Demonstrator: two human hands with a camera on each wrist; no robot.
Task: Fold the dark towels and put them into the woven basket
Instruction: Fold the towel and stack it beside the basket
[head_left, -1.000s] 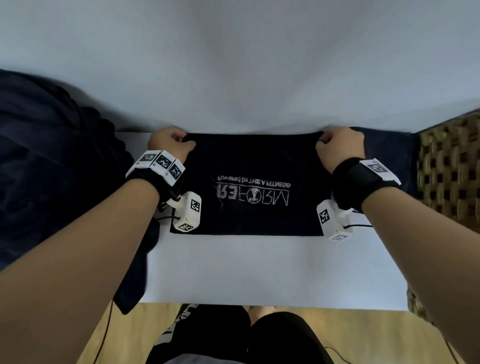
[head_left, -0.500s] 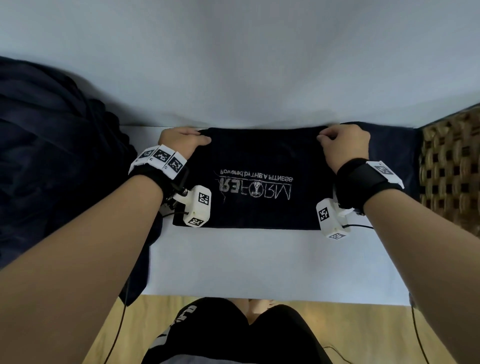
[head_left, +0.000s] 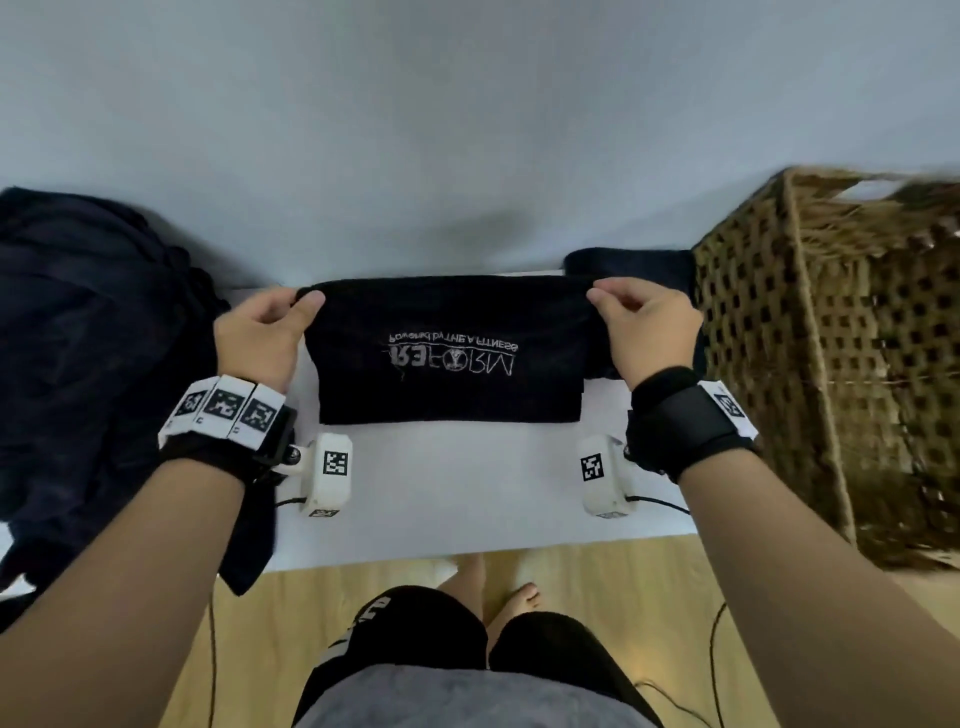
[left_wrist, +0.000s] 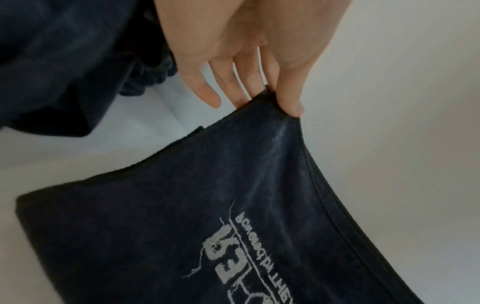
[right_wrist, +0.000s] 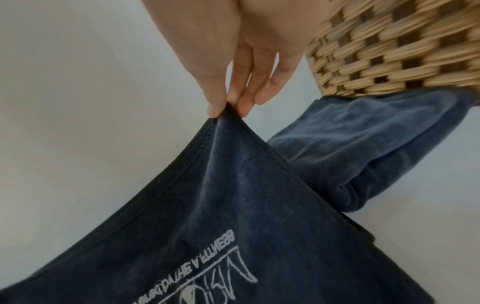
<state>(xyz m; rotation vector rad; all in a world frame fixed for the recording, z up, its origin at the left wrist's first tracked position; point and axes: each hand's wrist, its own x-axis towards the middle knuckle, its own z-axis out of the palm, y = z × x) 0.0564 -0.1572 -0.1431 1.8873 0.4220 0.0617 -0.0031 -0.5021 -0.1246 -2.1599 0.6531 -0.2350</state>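
A dark towel (head_left: 447, 358) with pale embroidered lettering lies in the middle of the white table (head_left: 467, 488), its far edge lifted. My left hand (head_left: 270, 332) pinches the far left corner between thumb and fingers; the left wrist view shows the pinch on the towel (left_wrist: 233, 205) by that hand (left_wrist: 272, 96). My right hand (head_left: 644, 322) pinches the far right corner, seen close on the towel (right_wrist: 233, 195) by the hand (right_wrist: 228, 105). The woven basket (head_left: 841, 353) stands at the right, close to my right hand.
A heap of dark towels (head_left: 88, 364) covers the table's left end and hangs over its front edge. A folded dark towel (right_wrist: 363, 148) lies beside the basket (right_wrist: 389, 47), behind my right hand. A pale wall rises just behind the table. Wooden floor shows below.
Both hands have lifted the towel's far corners off the table and drawn them up toward me. The head view has shifted, bringing more of the basket into sight.
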